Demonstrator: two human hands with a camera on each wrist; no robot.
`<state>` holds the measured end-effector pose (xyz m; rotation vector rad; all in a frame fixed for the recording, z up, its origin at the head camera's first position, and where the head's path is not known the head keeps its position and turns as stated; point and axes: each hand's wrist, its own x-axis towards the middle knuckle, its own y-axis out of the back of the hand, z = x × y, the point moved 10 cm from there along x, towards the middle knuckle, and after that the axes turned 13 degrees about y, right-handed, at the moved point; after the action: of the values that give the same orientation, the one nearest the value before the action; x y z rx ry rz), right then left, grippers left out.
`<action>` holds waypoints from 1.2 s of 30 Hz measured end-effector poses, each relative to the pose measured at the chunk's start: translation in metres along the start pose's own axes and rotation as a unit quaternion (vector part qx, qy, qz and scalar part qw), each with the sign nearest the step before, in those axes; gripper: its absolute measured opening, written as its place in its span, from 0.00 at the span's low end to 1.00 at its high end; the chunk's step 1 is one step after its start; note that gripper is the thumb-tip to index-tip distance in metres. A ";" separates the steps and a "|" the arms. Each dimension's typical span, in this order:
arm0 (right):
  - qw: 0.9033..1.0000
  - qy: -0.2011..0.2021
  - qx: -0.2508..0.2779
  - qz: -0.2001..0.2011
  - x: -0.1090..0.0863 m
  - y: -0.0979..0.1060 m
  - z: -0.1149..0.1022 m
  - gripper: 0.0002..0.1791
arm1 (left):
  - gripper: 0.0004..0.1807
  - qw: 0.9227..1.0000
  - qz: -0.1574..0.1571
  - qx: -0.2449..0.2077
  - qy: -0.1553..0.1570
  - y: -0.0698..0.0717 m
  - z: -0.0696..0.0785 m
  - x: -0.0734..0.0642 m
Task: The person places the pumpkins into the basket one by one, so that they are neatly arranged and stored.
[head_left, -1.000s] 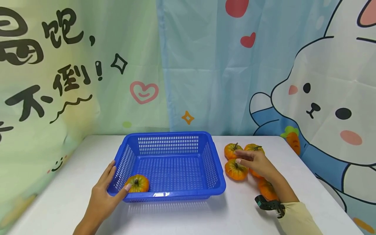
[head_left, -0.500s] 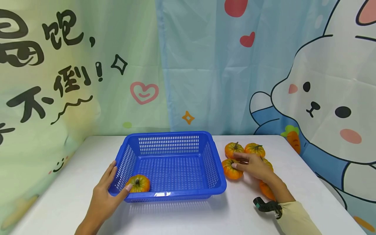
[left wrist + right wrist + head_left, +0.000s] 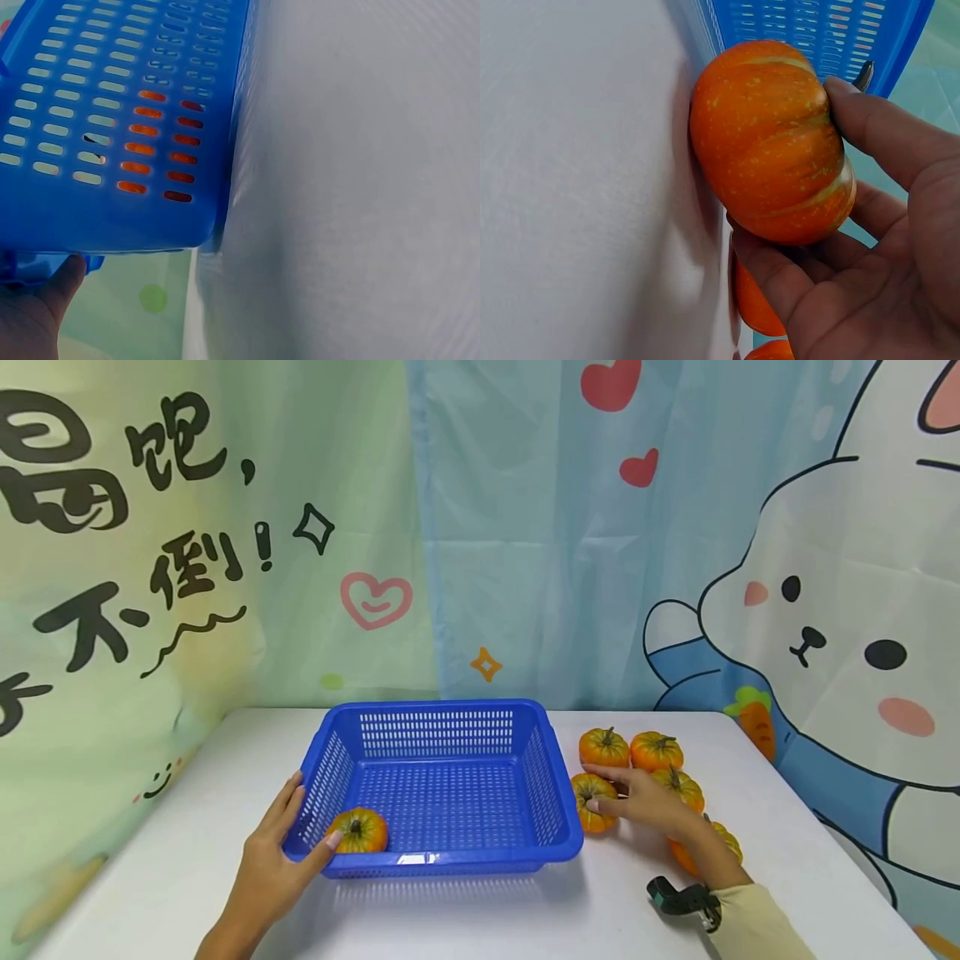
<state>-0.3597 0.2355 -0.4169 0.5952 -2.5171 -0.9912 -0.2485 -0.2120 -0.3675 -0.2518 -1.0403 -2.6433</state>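
Left hand (image 3: 270, 864) and right hand (image 3: 651, 799) flank the blue basket (image 3: 480, 860) in the head view. At its eight o'clock the left spreads round the corner, fingers fairly straight outside, thumb over the front rim near the inner pumpkin (image 3: 363, 832). At three o'clock, just outside the basket, the right pinches the gripped pumpkin (image 3: 588, 791); four other pumpkins (image 3: 657, 750) range from twelve round to four o'clock of it. From the left wrist, orange shows through the slots and one digit meets the rim toward eight o'clock. From the right wrist, the thumb presses at two o'clock, a finger at six; whether the white table (image 3: 577, 165) bears the weight, I cannot tell. Securing a grip seems the step in hand; lifting would call for a firm pinch and height over the rim.
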 end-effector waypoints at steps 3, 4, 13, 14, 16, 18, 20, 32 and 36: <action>1.000 0.001 0.001 0.002 0.001 0.001 -0.001 0.34 | 0.45 1.000 0.001 -0.004 -0.001 0.001 0.000 -0.001; 1.000 0.002 0.004 0.004 0.001 0.001 -0.001 0.33 | 0.45 1.000 0.001 -0.005 -0.001 0.002 0.000 -0.001; 1.000 -0.007 0.007 0.018 0.002 0.002 -0.001 0.31 | 0.44 1.000 0.012 -0.006 -0.019 0.006 0.004 0.000; 1.000 -0.010 0.009 0.020 0.002 0.001 -0.001 0.31 | 0.44 1.000 0.012 -0.006 -0.019 0.006 0.004 0.001; 0.999 -0.017 0.015 0.024 0.002 0.001 0.000 0.32 | 0.44 1.000 0.010 -0.004 -0.017 0.006 0.004 0.001; 0.999 -0.026 0.018 0.029 0.001 0.000 0.001 0.32 | 0.44 1.000 0.008 -0.005 -0.013 0.005 0.003 0.000; 0.999 -0.034 0.020 0.032 0.001 0.000 0.003 0.32 | 0.44 1.000 0.005 -0.005 -0.007 0.005 0.002 0.000; 0.997 -0.052 0.027 0.054 -0.003 0.004 0.004 0.33 | 0.45 1.000 0.002 -0.005 -0.005 0.003 0.001 -0.001; 0.996 -0.056 0.019 0.074 -0.005 0.011 0.004 0.34 | 0.44 1.000 0.005 -0.011 -0.008 0.003 0.002 -0.001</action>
<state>-0.3596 0.2475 -0.4126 0.3679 -2.6387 -0.9484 -0.2464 -0.2125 -0.3643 -0.2835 -1.0127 -2.6501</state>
